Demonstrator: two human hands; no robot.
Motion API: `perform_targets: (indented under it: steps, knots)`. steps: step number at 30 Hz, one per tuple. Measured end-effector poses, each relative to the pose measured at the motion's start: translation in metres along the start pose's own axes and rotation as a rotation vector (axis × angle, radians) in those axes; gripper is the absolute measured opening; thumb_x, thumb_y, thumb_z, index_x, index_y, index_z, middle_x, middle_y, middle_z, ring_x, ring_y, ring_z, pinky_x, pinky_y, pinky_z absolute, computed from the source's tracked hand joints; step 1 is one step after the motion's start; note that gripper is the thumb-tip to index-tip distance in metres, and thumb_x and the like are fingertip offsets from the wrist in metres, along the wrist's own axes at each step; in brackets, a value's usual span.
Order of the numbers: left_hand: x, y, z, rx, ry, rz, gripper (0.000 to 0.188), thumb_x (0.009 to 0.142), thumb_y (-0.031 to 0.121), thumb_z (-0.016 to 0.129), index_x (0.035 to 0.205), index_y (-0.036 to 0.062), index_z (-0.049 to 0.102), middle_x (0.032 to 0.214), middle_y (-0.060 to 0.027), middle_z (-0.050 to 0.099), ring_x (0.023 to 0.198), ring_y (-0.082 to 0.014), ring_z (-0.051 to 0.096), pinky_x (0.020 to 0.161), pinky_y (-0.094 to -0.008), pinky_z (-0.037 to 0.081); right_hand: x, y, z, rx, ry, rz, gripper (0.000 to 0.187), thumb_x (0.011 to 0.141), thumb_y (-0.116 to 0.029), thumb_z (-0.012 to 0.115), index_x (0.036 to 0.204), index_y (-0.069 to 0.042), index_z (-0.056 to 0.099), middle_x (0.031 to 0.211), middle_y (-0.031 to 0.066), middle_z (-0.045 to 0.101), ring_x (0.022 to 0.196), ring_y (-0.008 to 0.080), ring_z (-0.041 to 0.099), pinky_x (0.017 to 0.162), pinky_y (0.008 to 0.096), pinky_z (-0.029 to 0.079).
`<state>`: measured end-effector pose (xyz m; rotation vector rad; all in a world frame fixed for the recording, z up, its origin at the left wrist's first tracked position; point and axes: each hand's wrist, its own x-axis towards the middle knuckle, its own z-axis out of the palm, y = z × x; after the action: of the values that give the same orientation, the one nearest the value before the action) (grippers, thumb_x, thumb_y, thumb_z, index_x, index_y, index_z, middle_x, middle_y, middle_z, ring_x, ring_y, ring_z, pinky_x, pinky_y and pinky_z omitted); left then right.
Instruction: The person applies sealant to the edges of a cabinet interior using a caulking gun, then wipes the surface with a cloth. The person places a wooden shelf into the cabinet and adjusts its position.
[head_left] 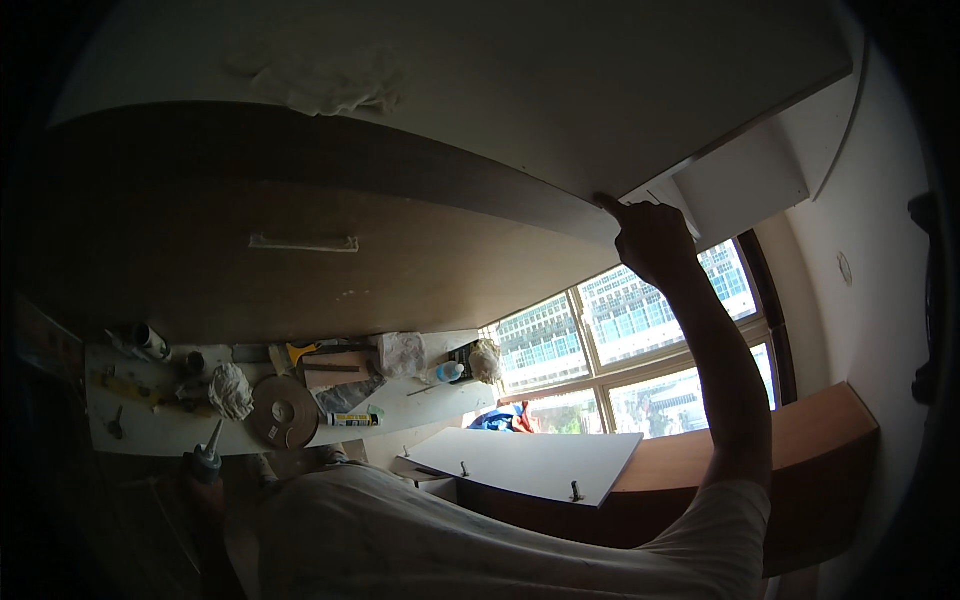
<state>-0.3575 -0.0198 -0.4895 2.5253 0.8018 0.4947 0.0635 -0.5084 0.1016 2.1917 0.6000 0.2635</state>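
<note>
At lower left of the frame, my left hand [205, 494] grips a tube [207, 462] with a tapered nozzle. Right of centre, my right hand [655, 238] has its index finger [609, 203] against where the dark strip [450, 176] meets the pale panel [590, 90], other fingers curled, contents unclear; work there seems underway, but I cannot tell how much is finished.

- Crumpled white bundle [231, 391], just beyond the grip
- Round brown roll [285, 412], near the grip, on its right
- Blue-and-red bundle [503, 417], well right of the grip
- Bright window [545, 345], farther right of the grip, buildings [625, 310] outside
</note>
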Motion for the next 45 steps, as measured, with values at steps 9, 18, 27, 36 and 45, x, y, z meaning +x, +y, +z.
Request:
perform_targets:
  steps: [9, 18, 27, 36, 45]
  knots:
    - [-0.006, -0.007, 0.006, -0.047, -0.035, -0.034, 0.063, 0.077, 0.001, 0.077, 0.137, -0.0016, 0.058, 0.129, -0.0245, 0.065, 0.123, -0.0425, 0.063, 0.108, -0.0490, 0.049, -0.011, 0.003, -0.004, 0.003, -0.026, -0.026, 0.069, 0.083, 0.002, 0.062, 0.149, -0.018, 0.057, 0.073, 0.0111, 0.070, 0.062, 0.0212, 0.069, 0.064, 0.0383, 0.060]
    - [-0.016, -0.015, 0.010, -0.011, -0.031, -0.065, 0.067, 0.076, 0.004, 0.079, 0.139, 0.0004, 0.057, 0.130, -0.0241, 0.064, 0.125, -0.0422, 0.062, 0.108, -0.0490, 0.049, 0.012, 0.007, -0.027, 0.372, -0.140, 0.181, 0.061, 0.074, -0.003, 0.063, 0.134, -0.014, 0.063, 0.101, 0.0201, 0.076, 0.098, 0.0361, 0.075, 0.094, 0.0485, 0.058]
    - [-0.009, -0.009, 0.001, -0.052, -0.062, -0.087, 0.066, 0.078, 0.003, 0.078, 0.140, -0.0001, 0.057, 0.133, -0.0249, 0.063, 0.127, -0.0422, 0.061, 0.110, -0.0485, 0.048, 0.027, -0.004, -0.017, 0.210, -0.108, 0.151, 0.057, 0.081, -0.005, 0.065, 0.136, -0.018, 0.061, 0.104, 0.0201, 0.076, 0.102, 0.0356, 0.074, 0.095, 0.0469, 0.059]
    - [-0.014, 0.003, 0.001, -0.128, -0.140, -0.175, 0.064, 0.076, 0.002, 0.078, 0.137, -0.0012, 0.060, 0.129, -0.0246, 0.067, 0.125, -0.0413, 0.064, 0.109, -0.0473, 0.049, 0.034, -0.011, -0.020, -0.012, -0.195, 0.081, 0.055, 0.085, -0.001, 0.064, 0.138, -0.018, 0.059, 0.109, 0.0174, 0.076, 0.093, 0.0326, 0.076, 0.084, 0.0439, 0.063]
    - [-0.043, -0.019, 0.000, -0.042, -0.203, -0.212, 0.077, 0.080, 0.010, 0.081, 0.150, 0.0032, 0.049, 0.143, -0.0227, 0.057, 0.134, -0.0406, 0.056, 0.111, -0.0475, 0.047, 0.023, -0.008, -0.043, -0.102, -0.344, 0.018, 0.057, 0.086, -0.008, 0.072, 0.140, -0.019, 0.062, 0.108, 0.0169, 0.075, 0.097, 0.0265, 0.076, 0.086, 0.0395, 0.061]
